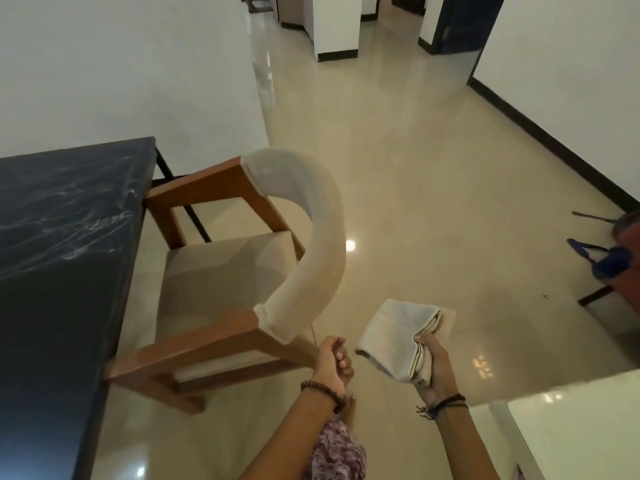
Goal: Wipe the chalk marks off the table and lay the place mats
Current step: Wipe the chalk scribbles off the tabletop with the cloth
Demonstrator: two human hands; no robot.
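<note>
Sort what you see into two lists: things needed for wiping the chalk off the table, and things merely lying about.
Needed:
- dark table top with white chalk smears
- folded beige cloth, gripped by the right hand

Lying about:
- wooden armchair with beige cushions
- blue sandal on the floor

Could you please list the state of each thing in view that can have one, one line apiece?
Table: dark top streaked with white chalk marks, unwiped.
Cloth: folded, held off the table.
Right hand: grips the cloth.
Left hand: fingers curled, holding nothing.
Chair: upright, seat empty, front at the table edge.
</note>
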